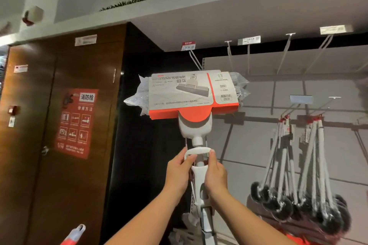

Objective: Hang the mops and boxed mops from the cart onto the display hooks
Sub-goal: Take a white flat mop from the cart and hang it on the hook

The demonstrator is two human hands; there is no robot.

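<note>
As the left hand (179, 169) and right hand (216, 173) are pinching its white lever loop (197, 150), the boxed mop (191, 93) is riding upright just below the display hooks (230, 55) — not yet hung, those hooks showing bare.

- Left: brown wooden cabinet doors (39, 145), a red poster (76, 123) stuck on one.
- Black panel (143, 85) just beside the doors.
- White shelf (219, 18) overhead, green grass trim (127, 3) along its top.
- Grey panelled back wall (249, 155); lighting dim.
</note>
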